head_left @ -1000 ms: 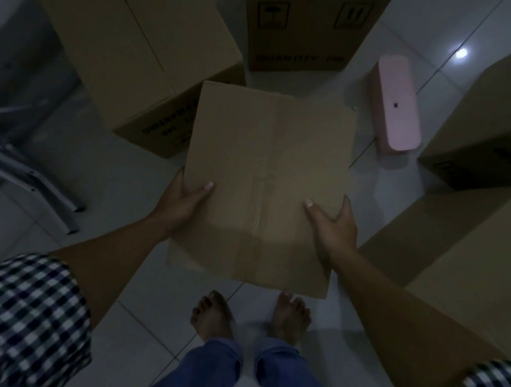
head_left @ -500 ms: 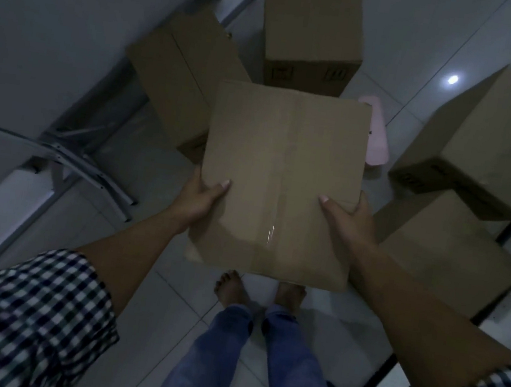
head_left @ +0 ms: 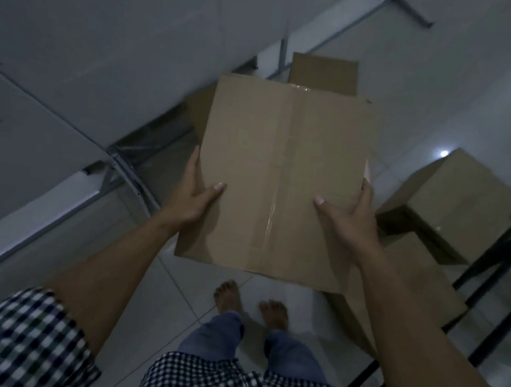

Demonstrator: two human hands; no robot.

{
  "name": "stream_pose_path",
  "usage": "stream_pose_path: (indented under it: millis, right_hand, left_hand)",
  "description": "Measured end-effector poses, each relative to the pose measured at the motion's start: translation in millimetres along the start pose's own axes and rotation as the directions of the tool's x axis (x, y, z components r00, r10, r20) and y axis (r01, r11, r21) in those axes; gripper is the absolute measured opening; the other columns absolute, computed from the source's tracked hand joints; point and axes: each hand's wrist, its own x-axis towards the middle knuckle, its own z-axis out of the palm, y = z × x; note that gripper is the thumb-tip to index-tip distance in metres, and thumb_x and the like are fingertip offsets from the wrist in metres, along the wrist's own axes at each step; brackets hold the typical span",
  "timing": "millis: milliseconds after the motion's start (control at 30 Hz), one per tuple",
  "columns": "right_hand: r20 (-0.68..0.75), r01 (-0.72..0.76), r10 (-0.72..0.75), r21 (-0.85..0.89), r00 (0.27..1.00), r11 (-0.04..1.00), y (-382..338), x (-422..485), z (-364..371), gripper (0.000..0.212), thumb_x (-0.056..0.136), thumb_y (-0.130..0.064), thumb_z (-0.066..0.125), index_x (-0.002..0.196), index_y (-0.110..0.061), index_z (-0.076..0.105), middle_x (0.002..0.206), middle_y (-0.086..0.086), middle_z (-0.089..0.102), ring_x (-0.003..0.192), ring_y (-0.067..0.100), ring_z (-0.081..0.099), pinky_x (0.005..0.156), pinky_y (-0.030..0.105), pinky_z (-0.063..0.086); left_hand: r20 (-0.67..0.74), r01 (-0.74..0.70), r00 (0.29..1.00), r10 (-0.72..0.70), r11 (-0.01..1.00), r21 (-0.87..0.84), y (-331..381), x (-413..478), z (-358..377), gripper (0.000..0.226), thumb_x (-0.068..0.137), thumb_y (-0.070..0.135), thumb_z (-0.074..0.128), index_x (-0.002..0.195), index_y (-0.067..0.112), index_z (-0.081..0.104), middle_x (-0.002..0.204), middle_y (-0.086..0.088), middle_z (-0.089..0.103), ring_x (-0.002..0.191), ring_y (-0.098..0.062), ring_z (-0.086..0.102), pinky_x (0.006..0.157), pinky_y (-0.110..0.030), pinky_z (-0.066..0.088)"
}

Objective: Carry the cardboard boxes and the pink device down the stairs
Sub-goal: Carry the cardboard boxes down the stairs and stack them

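I hold a taped cardboard box (head_left: 282, 177) in front of my chest, above the floor. My left hand (head_left: 194, 193) grips its left side with the thumb lying on top. On the opposite side my right hand (head_left: 350, 217) grips it the same way. Only a thin pale sliver of the pink device (head_left: 368, 171) shows past the box's right edge; the rest is hidden. Other cardboard boxes stand on the floor: one beyond the held box (head_left: 323, 72), one at right (head_left: 454, 200), one lower right (head_left: 419, 296).
A white wall (head_left: 91, 25) with a grey metal frame (head_left: 127, 170) runs along my left. A black railing (head_left: 505, 258) stands at the right edge. My bare feet (head_left: 249, 303) are on pale floor tiles.
The box has risen with both hands still on it, and I have straightened up. The floor boxes look farther away, and the pink device has slipped almost fully behind the held box.
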Motion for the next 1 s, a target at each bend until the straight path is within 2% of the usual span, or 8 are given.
stream_pose_path:
  millis: [67,233,467,533,600,700,833,1000]
  right_hand:
    - [0.038,0.066,-0.064,-0.033,0.997,0.997,-15.0,3.3,4.2,0.085,0.074,-0.044,0.086,0.137,-0.049,0.03,0.117,-0.041,0.043,0.103,-0.011,0.05,0.091,0.022,0.041]
    - [0.215,0.132,-0.109,-0.096,0.97,0.987,-49.7,15.3,22.7,0.105,0.069,-0.055,0.086,0.151,-0.036,0.024,0.134,-0.014,0.049,0.116,0.013,0.05,0.098,0.035,0.042]
    - [0.478,0.299,-0.211,-0.115,0.853,0.947,-107.1,-0.7,96.4,0.11,0.06,-0.062,0.086,0.15,-0.046,0.025,0.134,-0.012,0.053,0.117,0.017,0.053,0.095,0.033,0.044]
    - [0.551,0.369,-0.247,-0.121,0.797,0.922,-121.7,-16.7,127.2,0.113,0.059,-0.063,0.085,0.151,-0.044,0.024,0.141,-0.007,0.053,0.123,0.022,0.053,0.102,0.042,0.046]
    - [0.626,0.433,-0.262,-0.134,0.734,0.891,-135.9,-37.6,160.5,0.113,0.059,-0.065,0.085,0.151,-0.046,0.022,0.143,-0.005,0.052,0.126,0.026,0.052,0.105,0.048,0.046]
    - [0.74,0.515,-0.271,-0.118,0.616,0.849,-152.8,-77.9,215.6,0.111,0.061,-0.064,0.085,0.15,-0.047,0.022,0.143,-0.006,0.053,0.126,0.025,0.052,0.104,0.045,0.046]
    - [0.851,0.621,-0.268,-0.083,0.451,0.779,-164.8,-147.7,294.8,0.111,0.067,-0.057,0.086,0.155,-0.037,0.021,0.151,0.0,0.047,0.133,0.027,0.047,0.111,0.044,0.041]
    - [0.933,0.705,-0.225,-0.042,0.282,0.708,-157.6,-260.0,389.9,0.117,0.067,-0.056,0.086,0.158,-0.031,0.017,0.157,0.006,0.038,0.138,0.032,0.041,0.113,0.045,0.036]
  left_hand:
    - [-0.063,0.017,0.998,-0.017,1.0,0.001,3.5,-10.1,-11.5,0.094,0.092,0.034,0.067,0.159,0.03,0.001,0.147,0.017,0.027,0.134,-0.004,0.032,0.112,-0.028,0.028]
    - [-0.242,0.025,0.97,-0.034,0.999,-0.039,4.6,-46.2,-34.8,0.095,0.089,0.038,0.07,0.158,0.034,0.005,0.159,0.009,0.025,0.141,-0.012,0.031,0.115,-0.036,0.028]
    - [-0.535,0.005,0.843,-0.062,0.994,-0.108,-12.6,-131.1,-77.7,0.086,0.093,0.026,0.067,0.158,0.027,0.011,0.152,0.016,0.033,0.129,0.011,0.037,0.1,-0.003,0.032]
    - [-0.602,0.011,0.793,-0.097,0.989,-0.146,-22.7,-163.2,-93.5,0.085,0.094,0.025,0.067,0.158,0.027,0.01,0.156,0.013,0.031,0.135,0.005,0.037,0.108,-0.013,0.033]
    - [-0.668,0.016,0.731,-0.138,0.983,-0.185,-35.2,-198.7,-108.8,0.084,0.094,0.023,0.066,0.158,0.026,0.011,0.158,0.012,0.03,0.139,0.0,0.036,0.115,-0.026,0.031]
    - [-0.778,0.047,0.596,-0.198,0.976,-0.213,-55.0,-257.9,-131.0,0.083,0.093,0.025,0.067,0.157,0.028,0.013,0.153,0.015,0.035,0.132,0.007,0.041,0.113,-0.019,0.033]
    - [-0.845,0.049,0.438,-0.307,0.947,-0.318,-87.5,-342.3,-157.9,0.081,0.092,0.029,0.069,0.155,0.031,0.017,0.145,0.007,0.048,0.128,-0.008,0.051,0.113,-0.04,0.04]
    - [-0.886,0.07,0.237,-0.398,0.917,-0.393,-134.5,-455.1,-185.9,0.089,0.092,0.035,0.068,0.158,0.029,0.009,0.149,0.009,0.04,0.134,-0.012,0.044,0.116,-0.041,0.035]
